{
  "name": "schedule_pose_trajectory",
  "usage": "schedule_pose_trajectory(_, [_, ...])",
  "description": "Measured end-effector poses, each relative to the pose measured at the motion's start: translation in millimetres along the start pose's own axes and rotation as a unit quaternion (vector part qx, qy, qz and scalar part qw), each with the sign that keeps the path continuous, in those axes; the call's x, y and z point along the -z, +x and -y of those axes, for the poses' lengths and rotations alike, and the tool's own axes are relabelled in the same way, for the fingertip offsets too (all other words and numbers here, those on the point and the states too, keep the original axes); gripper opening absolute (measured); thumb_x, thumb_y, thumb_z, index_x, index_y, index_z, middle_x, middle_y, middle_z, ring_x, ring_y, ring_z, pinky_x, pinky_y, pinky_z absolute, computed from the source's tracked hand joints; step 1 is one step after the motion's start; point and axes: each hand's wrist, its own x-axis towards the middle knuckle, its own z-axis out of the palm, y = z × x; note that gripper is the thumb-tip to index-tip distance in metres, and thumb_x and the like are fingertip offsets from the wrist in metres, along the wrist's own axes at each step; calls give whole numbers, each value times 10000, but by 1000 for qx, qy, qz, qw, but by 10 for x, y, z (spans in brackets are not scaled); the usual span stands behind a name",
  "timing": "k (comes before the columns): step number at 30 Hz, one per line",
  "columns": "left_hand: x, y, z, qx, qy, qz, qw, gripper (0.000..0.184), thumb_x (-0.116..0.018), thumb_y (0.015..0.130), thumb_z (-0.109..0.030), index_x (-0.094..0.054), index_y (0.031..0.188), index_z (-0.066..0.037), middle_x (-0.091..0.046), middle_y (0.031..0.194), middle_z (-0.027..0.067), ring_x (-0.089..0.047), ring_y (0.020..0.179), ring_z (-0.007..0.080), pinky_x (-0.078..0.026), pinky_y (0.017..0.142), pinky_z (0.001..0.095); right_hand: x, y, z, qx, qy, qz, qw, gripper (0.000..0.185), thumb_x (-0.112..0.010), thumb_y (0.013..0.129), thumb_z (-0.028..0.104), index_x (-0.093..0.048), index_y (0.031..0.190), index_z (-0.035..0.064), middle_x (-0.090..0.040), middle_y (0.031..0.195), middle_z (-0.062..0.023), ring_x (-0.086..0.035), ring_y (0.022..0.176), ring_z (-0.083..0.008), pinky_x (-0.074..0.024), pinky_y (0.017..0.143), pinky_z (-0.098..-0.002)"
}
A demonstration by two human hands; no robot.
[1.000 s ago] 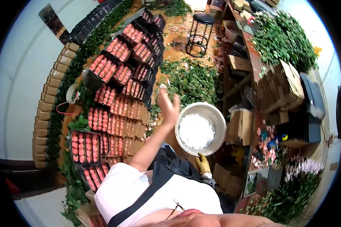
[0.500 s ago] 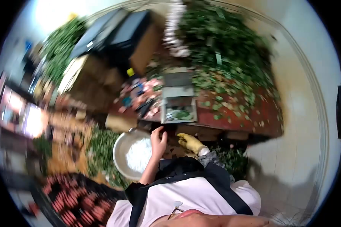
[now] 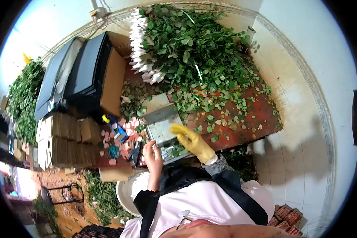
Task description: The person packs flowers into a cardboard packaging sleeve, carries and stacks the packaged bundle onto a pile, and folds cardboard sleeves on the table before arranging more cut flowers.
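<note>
My bare left hand [image 3: 152, 156] is raised at the table's front edge, its fingers curled in. A small pale bit shows at the fingertips, too small to name. Close beside it lies a black stapler-like tool [image 3: 135, 154]. My right hand [image 3: 194, 143], in a yellow glove, reaches over the near right side of a grey metal tray-like stand [image 3: 162, 123]. Its fingers are apart and nothing shows in them. Green leaves [image 3: 176, 151] lie in the stand's near end. Below my left forearm is a pale basin [image 3: 123, 194] holding white pieces [image 3: 139, 185].
Leafy stems [image 3: 194, 43] with white-wrapped heads [image 3: 138, 43] pile on the red table [image 3: 242, 135], among loose leaves. Teal scissors [image 3: 114, 152], a blue bottle [image 3: 118, 130] and pink petals lie left. Cardboard stacks [image 3: 65, 152] and black boxes [image 3: 85, 75] stand beyond them.
My view has swung round and steadied, bringing the table closer. Both hands have risen from below the table edge to the stand. The basin is now more covered by my left arm.
</note>
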Motion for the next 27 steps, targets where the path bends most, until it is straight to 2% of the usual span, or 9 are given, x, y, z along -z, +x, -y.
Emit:
schedule_pose_trajectory(5, [-44,614,14,-89,31,20,995,180,-577,889,-2,-630,1060,-14,-622,1043,141,-572,994,324,-444,894,400,365,696,-734,-7,-157,-202,967,436,-555,968,50,-497,1400,54,-601,1331,-125,-556,1242,-190,-462,1013,-311])
schedule_pose_trajectory(8, [-202,793,58,-81,40,71,993,206,-593,852,22,-630,1051,-18,-619,1048,145,-563,1014,335,-431,921,415,570,915,-1038,-15,-319,-183,930,469,-627,923,135,-520,1373,56,-599,1334,-129,-575,1212,-277,-471,1004,-352])
schedule_pose_trajectory(12, [-458,833,-33,-83,69,102,989,191,-588,865,13,-631,1050,-9,-614,1048,156,-564,1015,345,-445,913,411,769,1398,-1364,31,-542,-80,836,525,-706,810,124,-559,1314,124,-551,1378,-123,-543,1244,-322,-498,978,-385])
schedule_pose_trajectory(13, [-526,805,-35,-76,74,104,989,193,-593,861,13,-632,1049,-11,-614,1047,156,-564,1015,345,-445,914,412,783,1502,-1438,7,-583,-33,812,498,-641,863,140,-548,1351,157,-531,1416,-107,-489,1313,-306,-405,1092,-416])
schedule_pose_trajectory(16, [-681,711,35,-64,136,106,983,209,-629,844,-13,-638,1052,-13,-605,1090,161,-555,1060,353,-443,931,440,956,1748,-1874,-6,-614,109,782,471,-473,947,166,-494,1416,198,-469,1487,-98,-354,1422,-294,-155,1218,-445])
schedule_pose_trajectory(18, [-735,712,25,-80,190,92,974,200,-634,849,-44,-643,1047,-20,-604,1097,161,-557,1058,357,-444,929,444,1179,1855,-1927,17,-630,151,762,518,-465,954,179,-417,1468,218,-372,1554,-93,-319,1444,-276,-145,1224,-451])
schedule_pose_trajectory(20, [-774,728,22,-58,221,92,969,177,-634,852,-61,-651,1024,-19,-616,1079,164,-560,1037,359,-446,920,449,1547,1996,-2097,-101,-744,259,608,774,-584,889,75,-217,1546,255,-177,1633,-58,-207,1488,-231,-93,1238,-456])
schedule_pose_trajectory(23, [-815,749,42,-48,256,95,961,170,-634,854,-81,-657,1014,-28,-631,1055,157,-562,1030,356,-445,923,447,2297,1853,-1835,-74,-776,151,608,714,-540,880,37,-279,1523,203,-329,1568,-70,-296,1444,-250,-169,1227,-454])
schedule_pose_trajectory(27, [-819,736,15,-42,287,97,952,155,-628,865,-93,-656,1003,-29,-641,1052,145,-564,1032,348,-439,929,443,3469,1208,-2269,-44,-713,-166,679,485,-566,850,65,-541,1330,125,-579,1317,-129,-552,1205,-329,-403,1076,-467])
